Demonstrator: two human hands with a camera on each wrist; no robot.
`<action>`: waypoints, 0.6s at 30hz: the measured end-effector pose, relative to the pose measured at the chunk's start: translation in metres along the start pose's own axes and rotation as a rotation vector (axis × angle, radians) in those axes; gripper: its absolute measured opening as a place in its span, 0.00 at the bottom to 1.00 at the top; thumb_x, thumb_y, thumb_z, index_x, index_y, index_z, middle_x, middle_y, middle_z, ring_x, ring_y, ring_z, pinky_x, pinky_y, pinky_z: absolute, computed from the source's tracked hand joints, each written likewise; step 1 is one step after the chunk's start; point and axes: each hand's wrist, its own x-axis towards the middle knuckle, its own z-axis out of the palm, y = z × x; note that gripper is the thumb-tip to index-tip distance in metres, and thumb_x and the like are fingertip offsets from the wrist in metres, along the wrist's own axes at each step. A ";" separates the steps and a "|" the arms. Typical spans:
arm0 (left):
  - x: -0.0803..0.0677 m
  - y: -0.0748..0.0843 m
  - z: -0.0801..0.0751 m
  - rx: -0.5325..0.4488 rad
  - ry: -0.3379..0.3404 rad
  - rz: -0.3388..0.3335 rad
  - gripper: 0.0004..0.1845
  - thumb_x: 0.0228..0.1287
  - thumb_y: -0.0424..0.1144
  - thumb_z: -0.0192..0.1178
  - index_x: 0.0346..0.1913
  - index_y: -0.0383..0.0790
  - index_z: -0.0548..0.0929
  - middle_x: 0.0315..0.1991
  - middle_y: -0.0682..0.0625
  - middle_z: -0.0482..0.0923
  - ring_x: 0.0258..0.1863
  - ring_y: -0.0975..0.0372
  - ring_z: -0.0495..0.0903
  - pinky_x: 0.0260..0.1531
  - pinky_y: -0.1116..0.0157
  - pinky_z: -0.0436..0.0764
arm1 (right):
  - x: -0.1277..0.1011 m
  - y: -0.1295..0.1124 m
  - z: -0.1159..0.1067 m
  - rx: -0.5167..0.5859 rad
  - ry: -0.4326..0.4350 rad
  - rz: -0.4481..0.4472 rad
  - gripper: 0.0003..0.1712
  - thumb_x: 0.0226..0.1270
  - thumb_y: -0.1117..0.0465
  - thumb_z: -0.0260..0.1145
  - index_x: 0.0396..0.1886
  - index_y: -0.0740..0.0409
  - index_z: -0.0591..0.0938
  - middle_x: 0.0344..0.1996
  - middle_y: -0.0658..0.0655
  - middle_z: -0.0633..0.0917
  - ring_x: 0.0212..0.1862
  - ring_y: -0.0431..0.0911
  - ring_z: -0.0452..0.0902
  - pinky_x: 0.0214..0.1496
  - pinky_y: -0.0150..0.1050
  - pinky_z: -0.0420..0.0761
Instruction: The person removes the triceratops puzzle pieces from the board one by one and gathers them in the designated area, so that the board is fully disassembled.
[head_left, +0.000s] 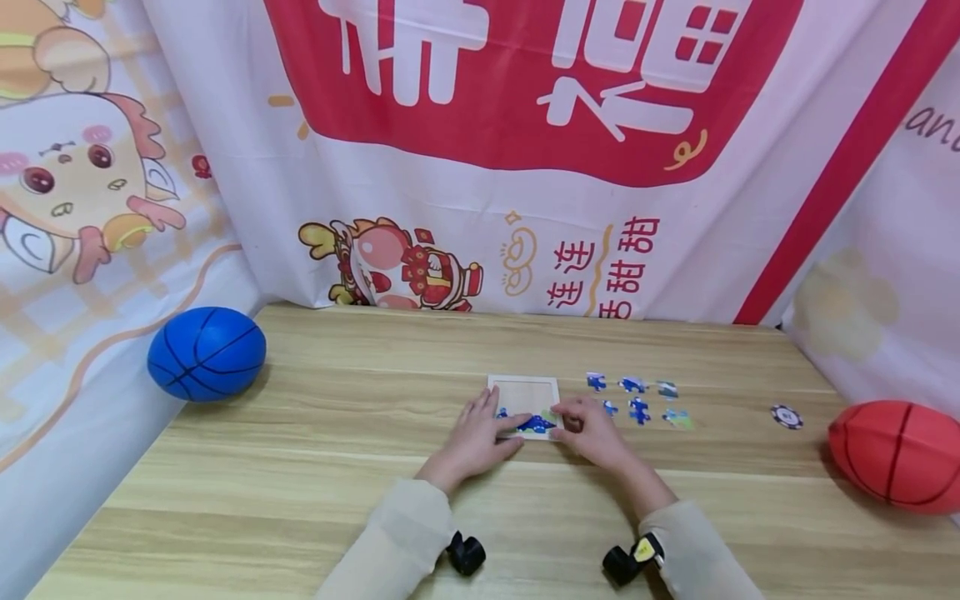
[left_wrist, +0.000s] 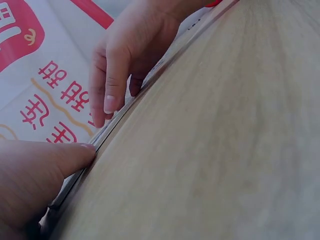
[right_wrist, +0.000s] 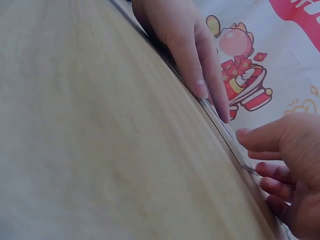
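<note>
Printed banners hang behind a pale wooden table, with a blue ball at its left edge and a red ball at its right. Near the middle lies a small square puzzle tray. Only its near edge appears filled, with a few blue pieces; the rest of the board shows bare wood, so most of the puzzle seems left to do. Six loose pieces wait just right of the tray, and a round chip sits further right. The left hand rests straight fingers on the tray's near left corner. The right hand has its fingers curled at the near right corner, seemingly pinching a piece, though the piece itself is hidden. Both wrist views are blurred and show only fingertips along the tray's thin edge.
</note>
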 end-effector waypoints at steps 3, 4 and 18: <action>-0.001 0.000 0.000 0.007 -0.001 0.002 0.20 0.60 0.52 0.49 0.56 0.59 0.69 0.63 0.33 0.42 0.62 0.47 0.40 0.58 0.51 0.42 | -0.002 0.001 0.003 -0.034 0.004 -0.019 0.19 0.46 0.64 0.69 0.41 0.59 0.80 0.39 0.54 0.73 0.45 0.49 0.65 0.45 0.45 0.67; -0.001 0.000 0.000 0.006 -0.001 0.002 0.20 0.60 0.52 0.49 0.56 0.59 0.70 0.63 0.33 0.42 0.63 0.47 0.40 0.58 0.51 0.42 | -0.003 0.002 0.003 -0.039 0.007 -0.026 0.19 0.45 0.64 0.69 0.41 0.59 0.80 0.40 0.55 0.72 0.45 0.50 0.64 0.45 0.45 0.67; -0.002 0.002 0.001 0.004 0.006 -0.007 0.19 0.61 0.50 0.48 0.56 0.59 0.71 0.63 0.33 0.42 0.63 0.47 0.41 0.58 0.51 0.42 | -0.004 0.002 0.009 -0.077 0.059 -0.059 0.17 0.44 0.66 0.69 0.38 0.58 0.79 0.37 0.54 0.71 0.42 0.49 0.63 0.43 0.44 0.66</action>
